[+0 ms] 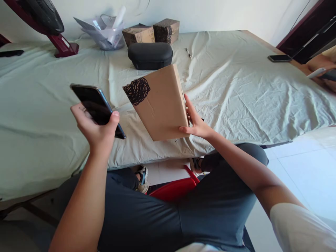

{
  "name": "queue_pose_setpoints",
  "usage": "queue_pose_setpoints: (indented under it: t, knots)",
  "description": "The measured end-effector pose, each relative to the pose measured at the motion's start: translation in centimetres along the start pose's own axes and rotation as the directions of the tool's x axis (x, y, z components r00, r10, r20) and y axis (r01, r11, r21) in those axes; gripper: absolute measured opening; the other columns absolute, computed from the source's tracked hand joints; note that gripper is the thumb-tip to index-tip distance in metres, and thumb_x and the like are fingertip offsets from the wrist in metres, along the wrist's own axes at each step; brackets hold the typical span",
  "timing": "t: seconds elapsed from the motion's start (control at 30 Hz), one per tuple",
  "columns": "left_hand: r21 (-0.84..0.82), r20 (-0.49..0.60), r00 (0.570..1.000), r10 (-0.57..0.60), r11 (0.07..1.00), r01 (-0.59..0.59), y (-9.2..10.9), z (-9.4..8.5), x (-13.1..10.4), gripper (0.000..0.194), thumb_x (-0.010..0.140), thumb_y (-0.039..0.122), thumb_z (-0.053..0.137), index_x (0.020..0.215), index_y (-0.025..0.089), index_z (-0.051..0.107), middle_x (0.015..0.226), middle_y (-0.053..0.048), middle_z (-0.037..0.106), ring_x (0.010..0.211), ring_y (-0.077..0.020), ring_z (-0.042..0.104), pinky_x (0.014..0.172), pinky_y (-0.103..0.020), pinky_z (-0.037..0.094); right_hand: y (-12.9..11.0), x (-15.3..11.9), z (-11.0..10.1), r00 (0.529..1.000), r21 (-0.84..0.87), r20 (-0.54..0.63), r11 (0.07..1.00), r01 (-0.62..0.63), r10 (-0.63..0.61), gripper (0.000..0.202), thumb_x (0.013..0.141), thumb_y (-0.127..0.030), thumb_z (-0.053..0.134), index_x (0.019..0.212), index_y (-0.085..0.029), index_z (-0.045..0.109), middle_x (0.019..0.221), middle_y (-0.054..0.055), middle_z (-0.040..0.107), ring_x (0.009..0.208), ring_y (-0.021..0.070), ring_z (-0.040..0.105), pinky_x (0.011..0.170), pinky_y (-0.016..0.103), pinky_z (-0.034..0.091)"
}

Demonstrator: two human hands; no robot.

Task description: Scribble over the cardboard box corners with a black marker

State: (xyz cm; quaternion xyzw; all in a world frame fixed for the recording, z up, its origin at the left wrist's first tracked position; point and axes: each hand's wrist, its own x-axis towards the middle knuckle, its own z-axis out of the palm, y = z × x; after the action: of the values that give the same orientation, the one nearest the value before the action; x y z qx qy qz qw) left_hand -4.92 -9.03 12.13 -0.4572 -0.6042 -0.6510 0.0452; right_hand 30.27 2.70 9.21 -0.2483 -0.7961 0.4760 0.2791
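Note:
A black smartphone (91,101) with a dark screen is gripped in my left hand (96,129), its thumb along the near side edge. To the right of it, a brown cardboard box (160,105) stands tilted over the cloth, with a black scribble on its upper left corner. My right hand (196,122) holds this box by its right side, thumb on the front face and the other fingers at the side and behind. Whether the box's lower edge rests on the cloth I cannot tell. Behind the box lies a black zip case (150,56).
A pale green cloth (236,94) covers the table. Along the wall are a clear plastic basket (107,38) of papers, two patterned boxes (166,30) and a maroon stand (65,49). A pen (188,52) and another phone (279,58) lie farther right. Another person's hand (321,64) shows at the right edge.

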Motion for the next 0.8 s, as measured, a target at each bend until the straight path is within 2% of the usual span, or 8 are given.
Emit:
queue_pose_setpoints:
  t: [0.1,0.23,0.37,0.53,0.67,0.8]
  knots:
    - [-0.123,0.022,0.998,0.051,0.991,-0.048,1.2,-0.5,-0.3,0.074,0.061,0.063,0.082,0.112,0.026,0.043,0.108,-0.004,0.057,0.092,-0.0177,0.06,0.076,-0.03,0.052,-0.2,0.1,0.3,0.998,-0.042,-0.056,0.999,0.015,-0.018,0.155,0.075,-0.086,0.087,0.188,-0.034,-0.004,0.189,0.019,0.022,0.171,0.0514,0.027,0.137,0.076,0.036]
    - [-0.143,0.065,0.997,0.049,0.989,-0.039,2.0,-0.5,-0.6,0.078,0.064,0.071,0.082,0.115,0.026,0.044,0.109,-0.003,0.056,0.09,-0.0165,0.058,0.073,-0.029,0.05,-0.5,0.3,0.6,0.997,-0.118,-0.043,0.992,0.052,-0.057,0.154,0.074,-0.086,0.087,0.188,-0.032,-0.001,0.186,0.02,0.027,0.172,0.0538,0.022,0.137,0.081,0.031]
    - [-0.141,0.089,0.996,0.012,0.99,0.001,2.6,0.0,-1.0,0.084,0.061,0.074,0.084,0.116,0.027,0.043,0.108,-0.004,0.058,0.087,-0.0152,0.058,0.072,-0.029,0.052,-0.6,0.3,0.6,0.996,-0.156,-0.018,0.984,0.087,-0.091,0.155,0.074,-0.086,0.087,0.188,-0.032,-0.001,0.186,0.02,0.026,0.171,0.0539,0.023,0.137,0.082,0.031]
    - [-0.13,0.114,0.993,-0.009,0.991,0.024,3.1,0.3,-1.3,0.079,0.061,0.065,0.085,0.116,0.028,0.043,0.119,-0.007,0.062,0.097,-0.0186,0.066,0.08,-0.034,0.06,-0.4,0.2,0.7,0.997,-0.163,-0.023,0.984,0.074,-0.078,0.154,0.073,-0.088,0.086,0.188,-0.035,-0.001,0.181,0.019,0.033,0.169,0.0532,0.028,0.136,0.08,0.033]
    - [-0.022,0.095,0.993,-0.069,0.997,0.071,2.7,0.1,-1.3,0.071,0.062,0.054,0.082,0.114,0.028,0.042,0.114,-0.006,0.067,0.093,-0.0197,0.07,0.083,-0.038,0.063,-0.3,0.3,0.7,0.997,-0.153,-0.026,0.986,0.071,-0.076,0.154,0.074,-0.089,0.085,0.188,-0.034,-0.003,0.183,0.02,0.03,0.17,0.0524,0.026,0.137,0.079,0.033]
    - [0.235,0.073,0.974,-0.212,0.953,0.19,2.1,-0.1,-1.2,0.063,0.067,0.041,0.086,0.113,0.028,0.045,0.113,-0.006,0.075,0.099,-0.0233,0.076,0.099,-0.044,0.065,-0.3,0.2,0.7,0.998,-0.122,-0.044,0.992,0.03,-0.035,0.155,0.073,-0.09,0.085,0.188,-0.035,-0.003,0.186,0.018,0.026,0.174,0.0517,0.021,0.137,0.077,0.035]
